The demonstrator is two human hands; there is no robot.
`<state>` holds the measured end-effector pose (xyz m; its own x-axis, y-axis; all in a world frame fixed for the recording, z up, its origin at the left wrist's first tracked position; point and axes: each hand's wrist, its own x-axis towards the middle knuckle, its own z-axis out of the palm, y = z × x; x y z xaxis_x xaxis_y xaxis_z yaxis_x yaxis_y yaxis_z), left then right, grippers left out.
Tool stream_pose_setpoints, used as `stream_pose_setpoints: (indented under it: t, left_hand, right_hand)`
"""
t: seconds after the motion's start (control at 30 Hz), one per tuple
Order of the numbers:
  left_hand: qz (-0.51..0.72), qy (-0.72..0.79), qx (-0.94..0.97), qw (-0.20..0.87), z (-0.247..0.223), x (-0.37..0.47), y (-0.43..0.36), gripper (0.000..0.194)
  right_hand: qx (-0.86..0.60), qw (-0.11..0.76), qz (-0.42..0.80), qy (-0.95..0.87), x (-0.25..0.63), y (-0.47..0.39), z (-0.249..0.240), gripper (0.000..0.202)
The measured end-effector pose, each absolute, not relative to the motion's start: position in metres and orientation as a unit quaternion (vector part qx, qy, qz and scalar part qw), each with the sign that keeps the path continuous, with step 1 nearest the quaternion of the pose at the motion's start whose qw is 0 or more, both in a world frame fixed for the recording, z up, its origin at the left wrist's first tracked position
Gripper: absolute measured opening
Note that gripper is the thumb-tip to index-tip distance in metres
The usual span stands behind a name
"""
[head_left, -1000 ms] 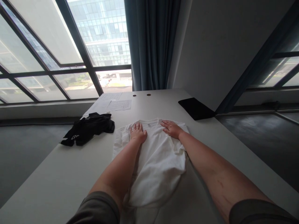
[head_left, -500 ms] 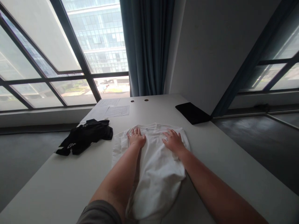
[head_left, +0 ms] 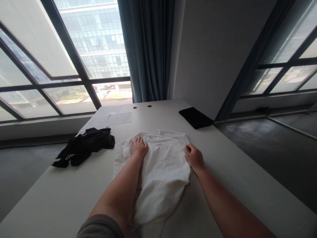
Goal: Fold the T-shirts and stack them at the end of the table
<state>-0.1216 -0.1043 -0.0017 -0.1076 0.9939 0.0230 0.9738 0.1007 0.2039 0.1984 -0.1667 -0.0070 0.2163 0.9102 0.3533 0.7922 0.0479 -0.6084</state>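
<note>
I am looking down at a white shirt (head_left: 163, 172) lying on a pale table (head_left: 235, 185), straight in front of me, with its neckline at twelve o'clock and its body running down toward six, where the cloth is loosely rumpled. My left hand (head_left: 139, 147) rests palm down on the shirt at about eleven o'clock, the fingers slightly spread and pointing away from me. My right hand (head_left: 194, 157) is at the shirt's edge at about two o'clock, with the fingers curled in and the thumb against them, pinching the white fabric there (the fingertips are small and partly hidden, so I cannot tell how much cloth they hold). Both forearms reach in from the near side, and a grey-brown sleeve (head_left: 100, 226) shows above my left elbow. Apart from the shirt, at ten o'clock, a crumpled black garment (head_left: 86, 145) with a little pale marking lies at the table's left edge. Beyond it, at eleven, are printed papers (head_left: 120, 118). Two round holes (head_left: 149, 106) sit in the tabletop near twelve, and a flat black item (head_left: 196, 118) lies at one. Past the far edge, a blue-grey curtain (head_left: 148, 49) hangs at twelve, beside a bright window (head_left: 96, 39) at eleven.
</note>
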Motion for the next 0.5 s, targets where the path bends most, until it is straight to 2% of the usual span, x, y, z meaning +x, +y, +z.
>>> stream_pose_setpoints:
  t: [0.1, 0.2, 0.4, 0.5]
  left_hand:
    - [0.079, 0.742, 0.663, 0.059, -0.002, -0.121, -0.105, 0.067]
    - [0.082, 0.743, 0.662, 0.054, -0.004, -0.121, -0.104, 0.066]
    - [0.088, 0.744, 0.661, 0.049, -0.007, -0.121, -0.103, 0.065]
    - [0.086, 0.746, 0.658, 0.05, -0.007, -0.121, -0.102, 0.065]
  right_hand:
    - [-0.721, 0.454, 0.117, -0.51, 0.235, -0.163, -0.008, 0.029]
    - [-0.748, 0.475, 0.129, -0.446, 0.275, -0.164, -0.01, 0.034]
    - [-0.817, 0.376, 0.012, -0.437, 0.319, -0.176, -0.002, 0.027]
    - [-0.833, 0.36, -0.033, -0.419, 0.32, -0.181, 0.006, 0.026]
